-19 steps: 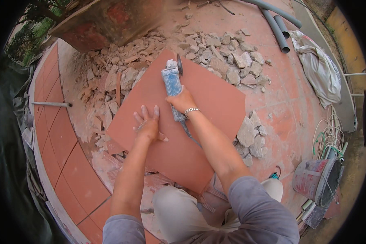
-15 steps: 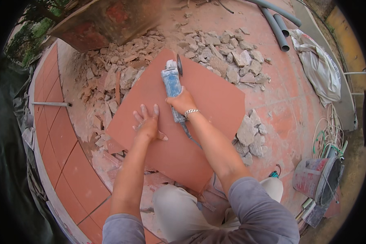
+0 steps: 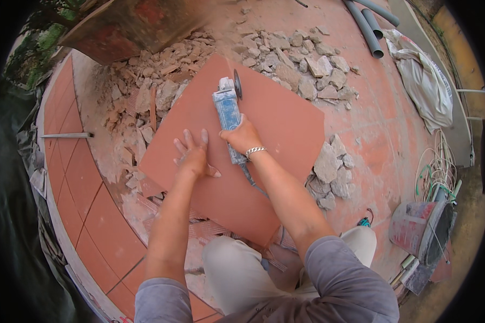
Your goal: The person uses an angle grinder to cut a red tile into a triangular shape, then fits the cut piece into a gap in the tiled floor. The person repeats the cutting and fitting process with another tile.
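Observation:
A large terracotta-red tile (image 3: 291,134) lies tilted corner-up before me, over the broken pieces. My right hand (image 3: 243,135) is wrapped round the body of a blue angle grinder (image 3: 227,110), whose grey head points away from me. Its thin dark cutting disc (image 3: 237,84) stands on edge at the head's right side, over the tile's far part. Whether the disc touches the tile I cannot tell. A cord (image 3: 248,175) runs back from the grinder beneath my right forearm. My left hand (image 3: 194,157) rests on the tile's left half, fingers spread, holding nothing.
Broken concrete rubble (image 3: 285,67) heaps beyond the tile, with more chunks (image 3: 331,169) at its right. Grey pipes (image 3: 367,29) and a white sack (image 3: 423,81) lie far right. A dirty bucket (image 3: 415,226) lies on its side nearer me. Laid red tiles (image 3: 102,231) curve along the left.
The view has shifted slightly, with the far rubble and pipes higher in it. Against the tile, the grinder sits a little nearer to me. My left hand stays spread on the tile.

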